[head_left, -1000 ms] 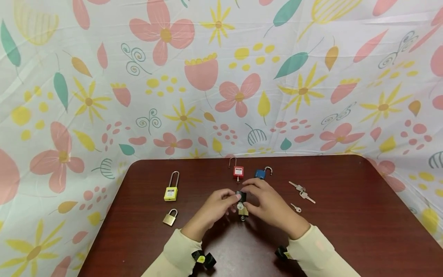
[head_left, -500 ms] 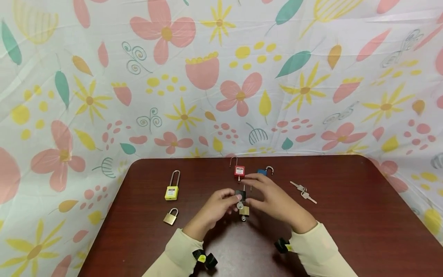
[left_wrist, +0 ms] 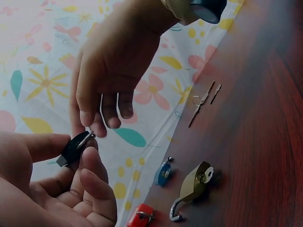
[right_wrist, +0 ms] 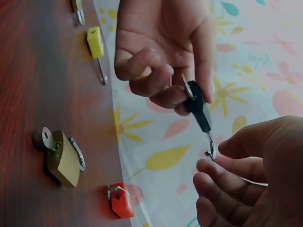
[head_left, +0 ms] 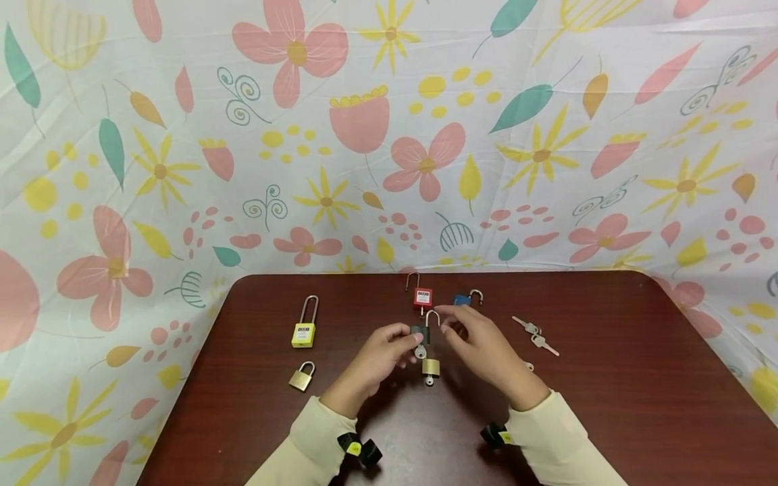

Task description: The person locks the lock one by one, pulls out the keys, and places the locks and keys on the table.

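My left hand (head_left: 383,354) holds a small black padlock (head_left: 420,333) between thumb and fingers, above the table's middle. A key (head_left: 420,352) sits in its bottom, and its shackle (head_left: 432,316) stands raised and unlatched. Close to the right of that shackle is my right hand (head_left: 480,341), fingers loosely bent. In the right wrist view its thumb and fingertips lie beside the shackle's end (right_wrist: 211,150); whether they touch it is hard to tell. Below the black padlock lies a brass padlock (head_left: 431,368) with a key in it and, in the left wrist view, an open shackle (left_wrist: 175,210).
Behind the hands lie an unlatched red padlock (head_left: 423,297) and an unlatched blue padlock (head_left: 463,299). On the left are a yellow padlock (head_left: 303,335) and a second brass padlock (head_left: 300,379), both closed. Loose keys (head_left: 536,335) lie right; another is partly hidden by the right arm.
The black padlock's shackle, mostly hidden by the right hand a second ago, now shows raised and swung open. The right fingers have moved off the padlock's body to beside the shackle. The left hand keeps its grip.
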A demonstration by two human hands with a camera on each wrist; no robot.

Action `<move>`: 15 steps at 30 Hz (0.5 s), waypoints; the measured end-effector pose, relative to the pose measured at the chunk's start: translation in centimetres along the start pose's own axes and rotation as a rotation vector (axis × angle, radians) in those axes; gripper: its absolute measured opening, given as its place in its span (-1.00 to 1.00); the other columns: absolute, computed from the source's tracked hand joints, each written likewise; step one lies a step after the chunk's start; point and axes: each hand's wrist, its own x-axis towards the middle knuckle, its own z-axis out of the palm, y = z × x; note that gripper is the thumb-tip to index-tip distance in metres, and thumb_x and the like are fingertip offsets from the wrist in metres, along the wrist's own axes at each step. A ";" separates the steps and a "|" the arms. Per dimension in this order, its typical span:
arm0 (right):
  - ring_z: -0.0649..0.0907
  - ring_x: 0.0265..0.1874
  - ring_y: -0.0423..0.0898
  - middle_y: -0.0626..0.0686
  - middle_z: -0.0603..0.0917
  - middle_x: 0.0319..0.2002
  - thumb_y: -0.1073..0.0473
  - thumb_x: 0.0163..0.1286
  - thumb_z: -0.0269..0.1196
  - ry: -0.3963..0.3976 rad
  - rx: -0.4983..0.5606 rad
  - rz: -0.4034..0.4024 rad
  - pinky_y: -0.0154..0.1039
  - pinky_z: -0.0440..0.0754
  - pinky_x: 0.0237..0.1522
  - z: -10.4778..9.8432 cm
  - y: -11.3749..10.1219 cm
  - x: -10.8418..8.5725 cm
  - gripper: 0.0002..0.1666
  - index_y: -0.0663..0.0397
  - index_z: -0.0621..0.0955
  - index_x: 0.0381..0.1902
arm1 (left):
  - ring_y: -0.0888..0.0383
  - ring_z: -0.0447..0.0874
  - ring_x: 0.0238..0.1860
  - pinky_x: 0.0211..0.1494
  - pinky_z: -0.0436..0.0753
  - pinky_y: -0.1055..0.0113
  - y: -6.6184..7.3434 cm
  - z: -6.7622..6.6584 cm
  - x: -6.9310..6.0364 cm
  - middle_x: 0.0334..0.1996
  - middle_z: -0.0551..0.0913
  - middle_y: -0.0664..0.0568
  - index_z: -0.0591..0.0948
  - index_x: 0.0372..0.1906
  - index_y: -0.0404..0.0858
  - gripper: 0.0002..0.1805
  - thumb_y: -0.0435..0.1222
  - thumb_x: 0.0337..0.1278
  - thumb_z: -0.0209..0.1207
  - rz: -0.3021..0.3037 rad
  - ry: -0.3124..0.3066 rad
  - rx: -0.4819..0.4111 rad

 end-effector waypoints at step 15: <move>0.74 -0.05 -0.04 0.05 0.71 0.06 0.04 0.61 0.06 -0.098 0.323 0.117 -0.03 0.65 0.08 1.8 0.8 0.0 -0.57 -0.11 0.49 0.36 | 0.24 0.62 -0.41 -0.26 0.56 0.35 -0.3 0.1 0.0 -0.40 0.57 0.13 0.58 -0.10 -0.41 -0.70 -0.19 0.40 0.16 0.004 -0.071 0.004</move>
